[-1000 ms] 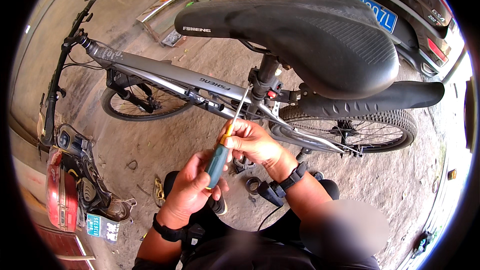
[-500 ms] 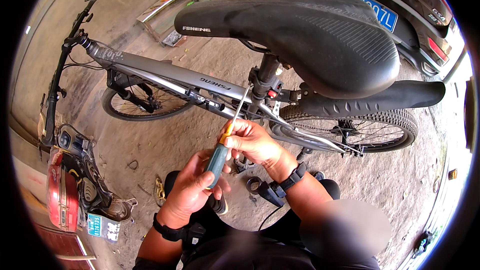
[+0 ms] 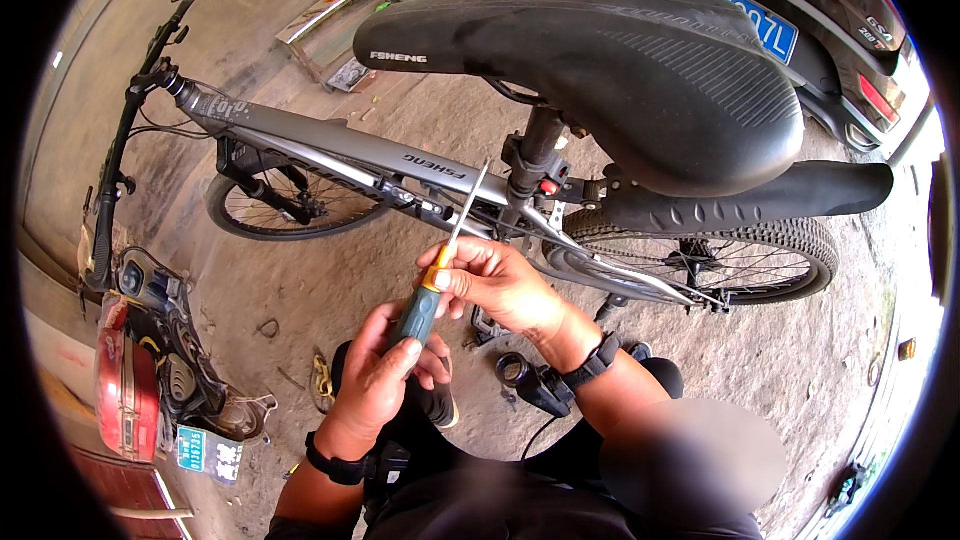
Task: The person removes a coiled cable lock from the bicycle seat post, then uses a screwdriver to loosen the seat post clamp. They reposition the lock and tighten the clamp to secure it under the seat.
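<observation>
Both my hands are closed on one screwdriver [image 3: 424, 306] with a green and yellow handle. My left hand [image 3: 378, 375] wraps the lower end of the handle, while my right hand [image 3: 497, 285] pinches its yellow collar by the shaft. The thin metal shaft points up and away, its tip in front of the grey bicycle frame [image 3: 330, 145], just left of the seat post [image 3: 541, 140]. Whether the tip touches the bicycle I cannot tell. A clamp with a red part [image 3: 548, 187] sits on the seat post. Above it spreads the black saddle [image 3: 600, 70].
A dark car [image 3: 830, 60] stands behind the bicycle at the upper right. Low at the left are a red case [image 3: 128, 380] and scooter parts [image 3: 180, 340]. Handlebars [image 3: 130, 130] reach toward the far left; a low glass-topped table [image 3: 370, 0] stands at the back.
The screwdriver and both hands have shifted slightly left. Its tip has moved away from the clamp on the seat post. Both hands keep their hold.
</observation>
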A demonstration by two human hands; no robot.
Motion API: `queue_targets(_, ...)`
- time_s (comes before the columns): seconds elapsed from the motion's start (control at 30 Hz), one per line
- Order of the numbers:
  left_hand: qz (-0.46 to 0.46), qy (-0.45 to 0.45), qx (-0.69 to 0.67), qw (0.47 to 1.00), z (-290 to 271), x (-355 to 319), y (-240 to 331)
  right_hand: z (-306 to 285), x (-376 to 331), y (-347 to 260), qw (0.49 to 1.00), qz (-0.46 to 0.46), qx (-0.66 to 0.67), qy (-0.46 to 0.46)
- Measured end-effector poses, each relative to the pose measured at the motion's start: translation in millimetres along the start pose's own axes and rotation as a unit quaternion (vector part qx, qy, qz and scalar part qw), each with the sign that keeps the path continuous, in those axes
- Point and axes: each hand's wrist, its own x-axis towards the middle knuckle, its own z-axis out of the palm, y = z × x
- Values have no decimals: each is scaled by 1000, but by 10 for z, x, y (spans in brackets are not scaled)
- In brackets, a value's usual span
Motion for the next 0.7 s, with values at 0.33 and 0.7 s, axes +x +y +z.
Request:
queue_targets(0.33,182,78,275,941,56,-6,-100,39,-6,-100,1000,-21,17,-12)
queue_targets(0.7,234,78,353,903,57,38,-106,-22,-6,-85,997,-40,55,-22)
